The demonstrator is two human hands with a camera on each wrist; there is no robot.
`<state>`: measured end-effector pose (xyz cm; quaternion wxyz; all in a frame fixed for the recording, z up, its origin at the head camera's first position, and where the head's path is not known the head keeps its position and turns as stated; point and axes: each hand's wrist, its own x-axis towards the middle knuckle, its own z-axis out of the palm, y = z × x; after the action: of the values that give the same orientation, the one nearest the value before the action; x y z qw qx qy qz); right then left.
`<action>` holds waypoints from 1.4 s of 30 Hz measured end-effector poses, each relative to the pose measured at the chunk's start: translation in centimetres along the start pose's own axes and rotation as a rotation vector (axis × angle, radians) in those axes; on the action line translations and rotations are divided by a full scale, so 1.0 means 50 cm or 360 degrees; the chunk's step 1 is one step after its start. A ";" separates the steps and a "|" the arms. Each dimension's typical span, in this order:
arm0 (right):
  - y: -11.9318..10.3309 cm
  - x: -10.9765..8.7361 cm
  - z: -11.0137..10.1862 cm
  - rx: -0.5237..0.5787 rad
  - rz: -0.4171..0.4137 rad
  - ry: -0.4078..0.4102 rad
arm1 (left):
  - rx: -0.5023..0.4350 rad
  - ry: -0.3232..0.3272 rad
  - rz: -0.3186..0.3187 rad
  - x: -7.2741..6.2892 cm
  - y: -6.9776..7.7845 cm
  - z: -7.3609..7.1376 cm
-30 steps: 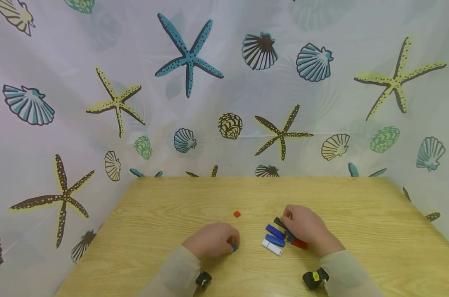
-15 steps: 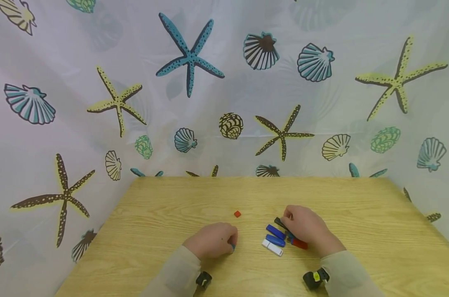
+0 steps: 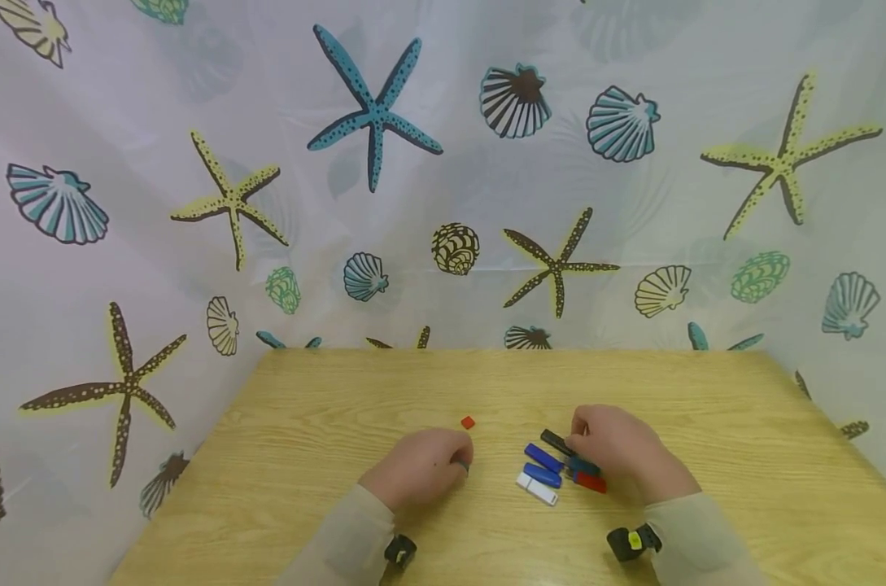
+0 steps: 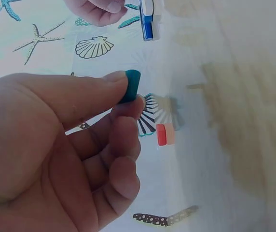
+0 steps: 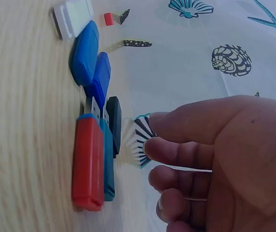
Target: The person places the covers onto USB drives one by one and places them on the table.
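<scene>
Cap (image 4: pixel 133 86), teal, smooth, rounded, sits pinched by left hand (image 3: pixel 421 465); right hand (image 3: pixel 618 448) curls loosely.

There are six sticks (image 5: pixel 88 164): one white stick (image 3: pixel 537 488), two blue sticks (image 3: pixel 544 457) (image 3: pixel 543 475), one black stick (image 3: pixel 555 441), one teal stick (image 3: pixel 585 465), one red stick (image 3: pixel 591 483); two caps (image 3: pixel 464 466), one teal cap (image 4: pixel 133 86), one red cap (image 3: pixel 468 422); two hands (image 3: pixel 421 468) (image 3: pixel 618 448); two wrist cameras (image 3: pixel 400 551) (image 3: pixel 626 544); one table (image 3: pixel 340 391)

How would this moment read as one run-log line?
left grip: pinches teal cap | right grip: nothing held, near black stick | red stick, teal stick: uncapped | red cap: on table
</scene>
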<state>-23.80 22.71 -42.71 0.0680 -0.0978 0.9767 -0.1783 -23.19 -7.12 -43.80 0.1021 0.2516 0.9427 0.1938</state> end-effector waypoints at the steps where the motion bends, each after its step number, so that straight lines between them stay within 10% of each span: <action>1: 0.000 -0.001 -0.003 0.0002 -0.0009 0.0000 | -0.0005 -0.0003 0.0000 0.001 0.000 0.000; 42: 0.011 -0.010 0.003 0.0028 -0.0005 -0.0222 | -0.0044 0.0183 0.0075 0.009 0.014 -0.003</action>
<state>-23.38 23.26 -42.97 0.1364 -0.1108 0.9679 -0.1796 -23.29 -6.38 -43.42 0.0466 0.2609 0.9380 0.2232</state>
